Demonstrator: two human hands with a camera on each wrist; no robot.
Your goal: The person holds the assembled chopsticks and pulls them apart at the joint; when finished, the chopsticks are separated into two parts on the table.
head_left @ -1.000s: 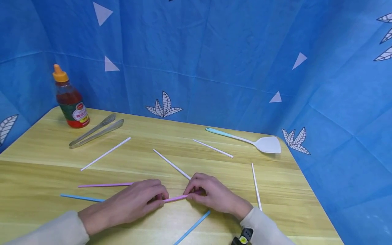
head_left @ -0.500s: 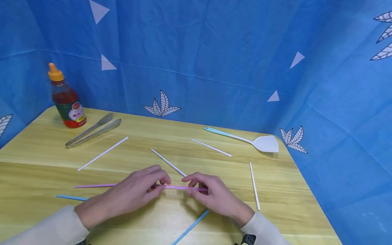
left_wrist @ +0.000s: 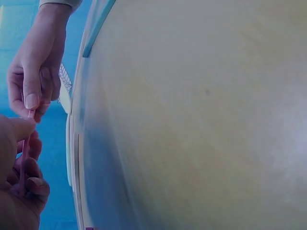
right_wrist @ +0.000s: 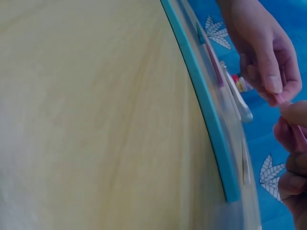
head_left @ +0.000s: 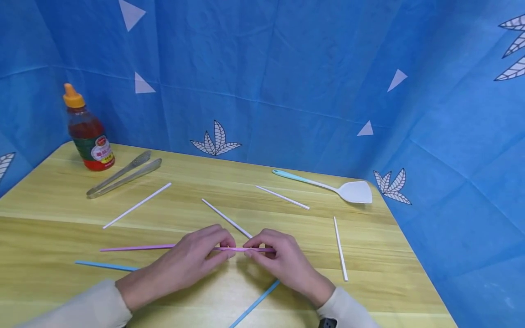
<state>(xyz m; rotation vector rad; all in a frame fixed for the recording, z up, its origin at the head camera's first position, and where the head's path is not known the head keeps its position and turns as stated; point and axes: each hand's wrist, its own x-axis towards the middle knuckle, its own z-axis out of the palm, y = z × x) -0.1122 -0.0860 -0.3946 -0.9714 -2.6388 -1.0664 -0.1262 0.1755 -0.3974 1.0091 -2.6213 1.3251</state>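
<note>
A thin pink straw runs level between the two hands near the middle of the table. Its left part is pinched between thumb and fingers of the left hand. The right hand pinches the other part, so only a short piece shows between the thumbs. Both thumbs almost meet on the pink straw in the left wrist view. Another pink straw lies left of the left hand. A blue straw lies below the right hand, and a white straw reaches behind the fingers.
Another blue straw extends behind the left forearm. More white straws lie spread over the wooden table. Metal tongs, a sauce bottle and a white spatula stand or lie along the back, before a blue curtain.
Both hands have lifted the pink straw up and away from the front edge and levelled it. The left hand has slid right, bringing the fingertips closer together. The view has shifted slightly.
</note>
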